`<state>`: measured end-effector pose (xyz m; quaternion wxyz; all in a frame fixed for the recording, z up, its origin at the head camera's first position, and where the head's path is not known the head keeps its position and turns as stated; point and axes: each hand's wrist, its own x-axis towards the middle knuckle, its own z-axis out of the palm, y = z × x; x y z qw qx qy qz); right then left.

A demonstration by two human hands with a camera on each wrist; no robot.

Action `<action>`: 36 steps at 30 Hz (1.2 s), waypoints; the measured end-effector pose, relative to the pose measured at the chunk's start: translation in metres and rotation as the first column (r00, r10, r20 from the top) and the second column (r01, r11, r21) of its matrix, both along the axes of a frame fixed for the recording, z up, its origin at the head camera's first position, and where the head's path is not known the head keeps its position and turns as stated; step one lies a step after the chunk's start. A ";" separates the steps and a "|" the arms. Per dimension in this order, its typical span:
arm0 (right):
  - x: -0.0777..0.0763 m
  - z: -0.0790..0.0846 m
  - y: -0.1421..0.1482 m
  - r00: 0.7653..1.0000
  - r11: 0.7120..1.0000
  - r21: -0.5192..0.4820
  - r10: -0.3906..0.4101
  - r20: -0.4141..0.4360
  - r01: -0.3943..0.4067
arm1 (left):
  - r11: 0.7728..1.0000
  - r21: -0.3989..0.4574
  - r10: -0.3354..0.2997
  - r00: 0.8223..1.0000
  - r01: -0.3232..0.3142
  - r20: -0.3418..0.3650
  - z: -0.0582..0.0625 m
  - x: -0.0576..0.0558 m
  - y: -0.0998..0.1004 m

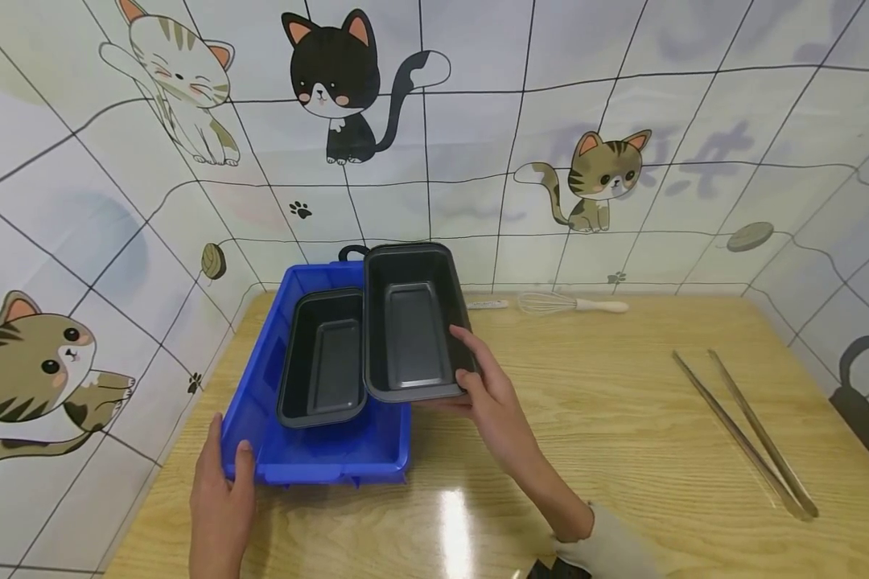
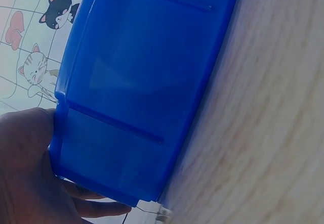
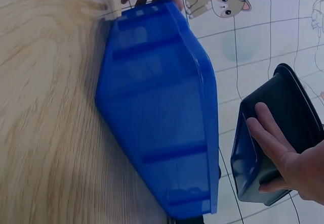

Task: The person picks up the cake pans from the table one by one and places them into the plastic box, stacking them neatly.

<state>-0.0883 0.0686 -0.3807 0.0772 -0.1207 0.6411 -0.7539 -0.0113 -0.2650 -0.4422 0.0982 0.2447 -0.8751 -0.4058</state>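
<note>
A dark loaf pan [image 1: 413, 330] is in my right hand [image 1: 494, 402], which grips it by the near right edge, thumb over the rim. It is tilted over the right side of a blue plastic bin [image 1: 333, 473]. Seen from the right wrist, the fingers [image 3: 271, 133] press against the pan's outer wall. A second dark loaf pan [image 1: 326, 362] lies inside the bin on the left. At the bin's near left corner, my left hand [image 1: 220, 503] holds the wall, its thumb at the front and its fingers along the outer side.
Long metal tongs [image 1: 760, 450] lie on the right of the wooden table [image 1: 586, 386]. Along the back wall are a whisk [image 1: 572, 304] and a white handle [image 1: 487, 305], partly hidden by the pan. Something black and curved [image 1: 353, 251] shows behind the bin.
</note>
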 end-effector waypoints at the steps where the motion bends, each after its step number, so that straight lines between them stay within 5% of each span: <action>1: -0.001 0.000 -0.004 1.000 1.000 -0.004 0.009 -0.001 -0.009 | 1.000 0.001 0.000 1.000 0.000 0.001 0.000 0.000 0.000; 16: -0.001 -0.014 -0.072 0.987 0.986 0.044 0.158 0.025 -0.159 | 1.000 -0.003 0.007 0.999 -0.007 -0.033 -0.001 0.003 -0.001; 27: -0.004 -0.021 -0.098 0.984 0.979 0.099 0.175 0.046 -0.179 | 1.000 -0.001 0.008 1.000 -0.008 -0.030 -0.002 0.003 -0.002; 36: -0.013 -0.018 -0.110 0.987 0.948 0.278 0.157 0.018 -0.156 | 1.000 0.015 0.005 1.000 -0.005 0.000 0.000 0.000 -0.002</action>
